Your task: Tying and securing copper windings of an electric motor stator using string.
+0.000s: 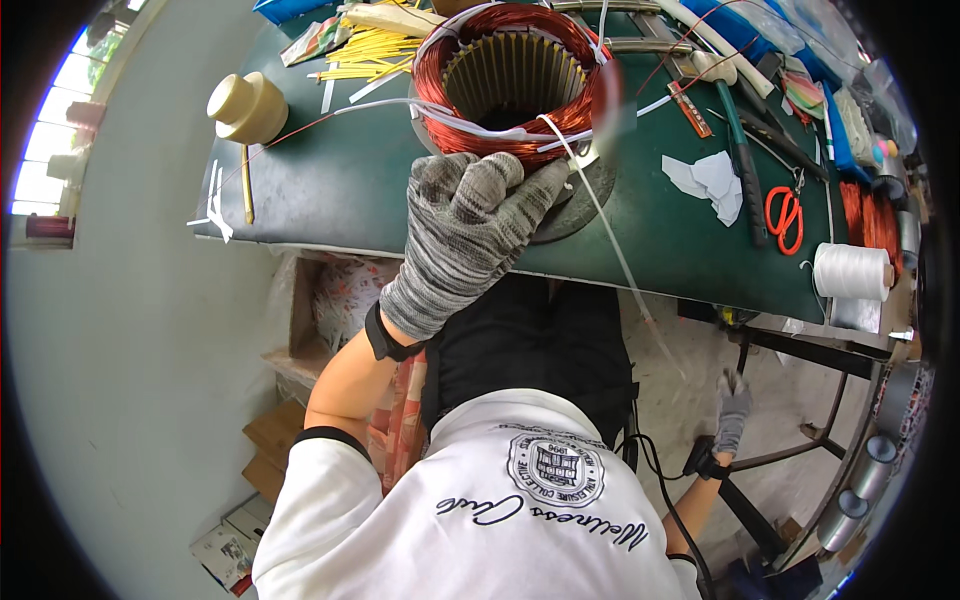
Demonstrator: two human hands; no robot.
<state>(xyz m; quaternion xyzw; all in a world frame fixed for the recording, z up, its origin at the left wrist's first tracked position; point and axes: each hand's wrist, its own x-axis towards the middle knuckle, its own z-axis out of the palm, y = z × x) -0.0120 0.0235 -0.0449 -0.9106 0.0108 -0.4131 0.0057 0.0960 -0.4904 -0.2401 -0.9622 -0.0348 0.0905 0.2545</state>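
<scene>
Head view: around and beyond the left hand, a dark green table point(330, 205). On it, directly in front of that hand, a thick, hollow ring of red copper wire point(433, 82), perhaps prone to shifting if pushed from one side only. Against its near side, the left hand point(468, 215), gloved, fingers bent; cannot tell whether pinching anything. Below table height, far to the right, the right hand point(734, 412), gloved too, fingers partly curled; cannot tell whether holding something. Left of the left hand, a cream spool point(247, 108). Well to its right, red scissors point(784, 215). Just right of the left hand, a white plastic strip point(606, 226) trailing past the table edge, liable to snag if brushed. Near the cream spool, a thin red wire point(304, 127), likely to kink or break if tugged.
</scene>
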